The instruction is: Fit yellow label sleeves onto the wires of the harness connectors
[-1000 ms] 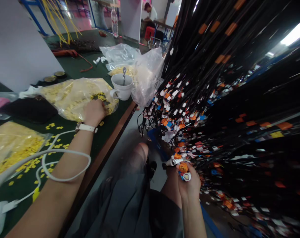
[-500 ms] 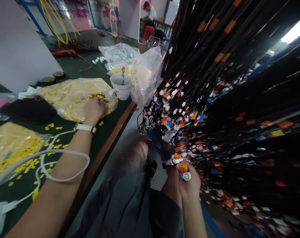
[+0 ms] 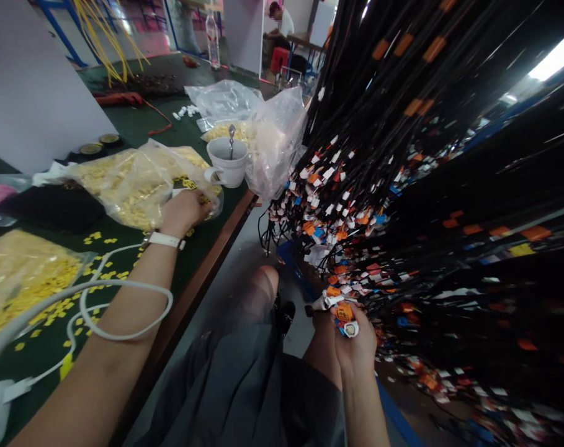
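The left hand point(image 3: 185, 210) lies knuckles up at the mouth of a crinkled clear plastic bag point(image 3: 123, 183) of small yellow pieces on the green table point(image 3: 146, 127); fingers are tucked in among the pieces, so the grip cannot be told. A glossy white cup point(image 3: 228, 162) stands just right of that bag. The right hand point(image 3: 353, 341), well right of the bag and below table level, is closed around small orange and white connector ends point(image 3: 345, 316) of thin black cables point(image 3: 402, 155) hanging in a dense curtain.
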